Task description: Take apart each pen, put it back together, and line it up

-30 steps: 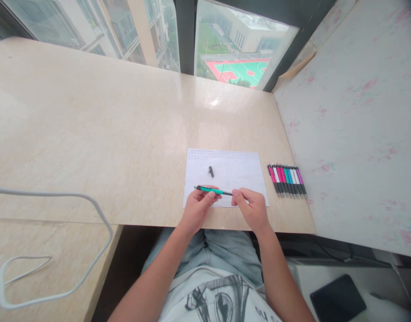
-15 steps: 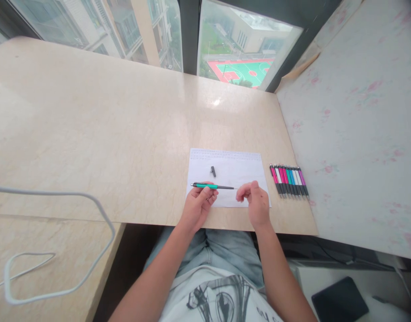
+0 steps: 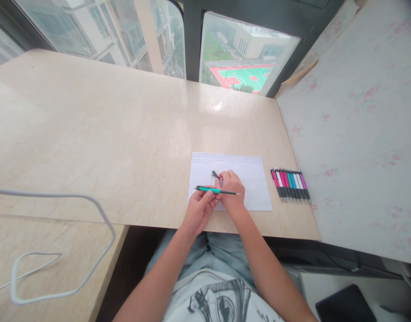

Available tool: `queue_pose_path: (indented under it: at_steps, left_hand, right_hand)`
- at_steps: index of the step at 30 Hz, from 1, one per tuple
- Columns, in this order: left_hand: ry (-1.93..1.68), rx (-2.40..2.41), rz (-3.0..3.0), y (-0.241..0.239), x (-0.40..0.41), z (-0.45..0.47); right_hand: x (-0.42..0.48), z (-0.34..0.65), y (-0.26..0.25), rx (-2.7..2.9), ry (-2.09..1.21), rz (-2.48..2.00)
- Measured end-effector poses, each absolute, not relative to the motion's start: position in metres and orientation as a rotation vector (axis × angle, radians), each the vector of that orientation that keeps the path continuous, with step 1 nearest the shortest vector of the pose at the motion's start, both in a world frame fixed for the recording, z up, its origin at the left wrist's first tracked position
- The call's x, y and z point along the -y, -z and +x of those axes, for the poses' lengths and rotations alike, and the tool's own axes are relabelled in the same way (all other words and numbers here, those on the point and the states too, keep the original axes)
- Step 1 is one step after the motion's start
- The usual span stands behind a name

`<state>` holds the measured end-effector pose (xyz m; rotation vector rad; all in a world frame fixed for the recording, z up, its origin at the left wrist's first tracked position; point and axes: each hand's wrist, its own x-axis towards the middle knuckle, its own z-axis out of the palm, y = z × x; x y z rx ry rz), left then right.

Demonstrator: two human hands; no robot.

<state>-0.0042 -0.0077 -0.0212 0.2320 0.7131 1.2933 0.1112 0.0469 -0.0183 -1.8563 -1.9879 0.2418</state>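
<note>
My left hand (image 3: 199,210) is closed around a green click pen (image 3: 212,190), held level above the paper. A thin dark section with a fine pale tip extends from the pen's right end. My right hand (image 3: 232,190) is just beyond the pen, its wrist partly behind the pen's tip. The right fingers curl at the near end of a small black piece (image 3: 215,174), which looks like a pen part; the fingers seem closed on it, though they hide its lower end. Beneath both hands lies a white sheet of paper (image 3: 254,188) with rows of writing along its top.
A row of several pens (image 3: 290,184) in pink, white, green, blue and purple, with black grips, lies right of the paper. The table (image 3: 125,134) reaches back to the windows. A patterned wall (image 3: 356,134) borders its right side. A white cable (image 3: 98,250) loops at left.
My right hand has moved left, from beside the pen's tip to the black piece, and its fingers have closed there. The pen stays in my left hand. The view has shifted slightly.
</note>
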Motion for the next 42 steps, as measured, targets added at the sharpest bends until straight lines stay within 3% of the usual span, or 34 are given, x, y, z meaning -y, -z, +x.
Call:
queue_pose_path:
  at_steps: [3, 9, 19, 42]
  left_hand:
    - [-1.301, -0.724, 0.241, 0.023, 0.008, -0.004]
    - [-1.299, -0.752, 0.246, 0.023, 0.009, -0.004]
    - [-1.300, -0.802, 0.268, 0.020, 0.009, -0.002]
    - [-1.259, -0.785, 0.376, 0.020, 0.011, -0.002]
  right_hand:
    - [-0.043, 0.125, 0.016, 1.828, -0.357, -1.829]
    - [-0.013, 0.178, 0.003, 1.245, -0.992, -1.587]
    - [0.027, 0.215, -0.027, 1.230, -0.958, -1.527]
    - [0.020, 0.173, -0.021, 1.501, -0.975, -1.478]
